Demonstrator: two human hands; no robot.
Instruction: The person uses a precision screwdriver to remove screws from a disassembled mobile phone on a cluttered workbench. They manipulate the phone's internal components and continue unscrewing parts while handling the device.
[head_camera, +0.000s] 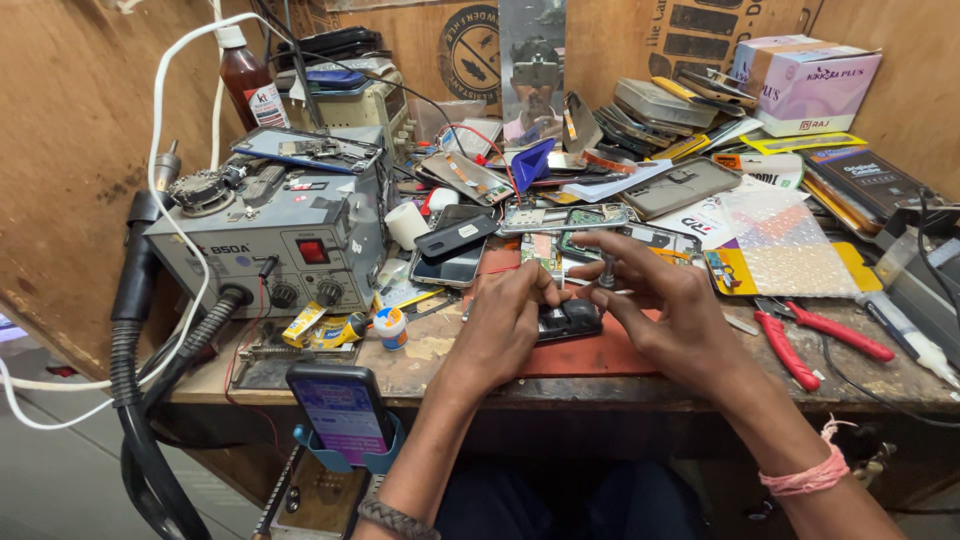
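Observation:
A small dark phone (570, 320) lies on a red mat (590, 355) at the front of the bench. My left hand (505, 325) presses on the phone's left end and steadies it. My right hand (660, 300) hovers over the phone's right end, fingers spread, with a small metal screwdriver (606, 272) pinched upright between thumb and finger, its tip down at the phone. A pink thread band circles my right wrist (805, 478).
A grey hot-air rework station (270, 240) with a black hose (130, 400) stands at the left. A phone in a blue stand (340, 412) sits at the front edge. Red-handled pliers (800, 345) lie right. Phones, circuit boards and boxes (805, 85) crowd the back.

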